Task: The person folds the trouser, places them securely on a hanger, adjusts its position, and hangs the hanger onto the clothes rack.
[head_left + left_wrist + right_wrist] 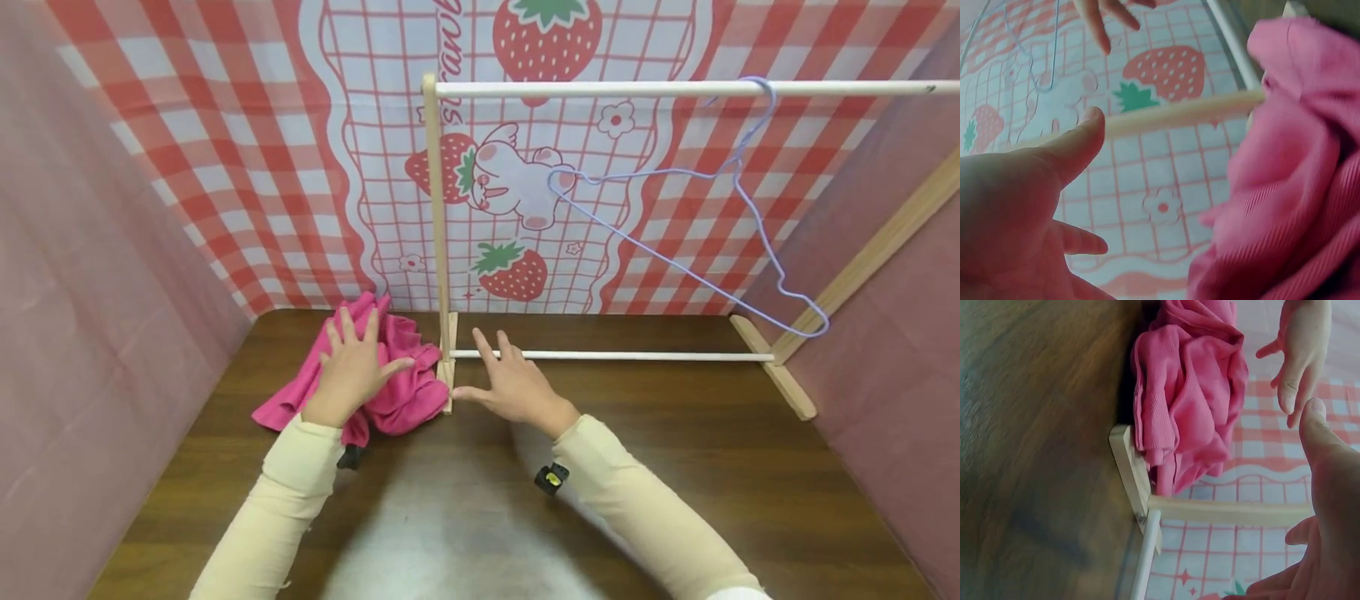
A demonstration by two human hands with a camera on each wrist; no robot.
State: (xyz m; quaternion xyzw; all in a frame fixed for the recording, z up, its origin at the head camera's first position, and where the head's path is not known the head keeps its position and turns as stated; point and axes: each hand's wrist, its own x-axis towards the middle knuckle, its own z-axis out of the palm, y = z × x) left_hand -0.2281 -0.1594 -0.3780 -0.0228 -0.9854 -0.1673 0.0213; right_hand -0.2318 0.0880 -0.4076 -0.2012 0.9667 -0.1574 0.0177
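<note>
A crumpled pink ribbed cloth (pixel 405 392) lies heaped on the table against the left foot of a wooden rack. Over it my left hand (pixel 348 371) is held with fingers spread; the left wrist view shows a gap between this hand (pixel 1029 181) and the cloth (pixel 1285 187). My right hand (pixel 517 385), fingers extended and holding nothing, is just right of the rack's left post (pixel 437 225). In the right wrist view the cloth (pixel 1191 394) is bunched beside the rack's foot (pixel 1129 465), apart from my right hand (pixel 1335 506).
A lilac wire hanger (pixel 675 271) hangs from the rack's top bar (pixel 600 89), towards the right. Low down, a white rod (pixel 637 357) joins the two rack feet. Behind stands a strawberry-print checked cloth (pixel 255 150), with pink curtains (pixel 97 275) at the sides.
</note>
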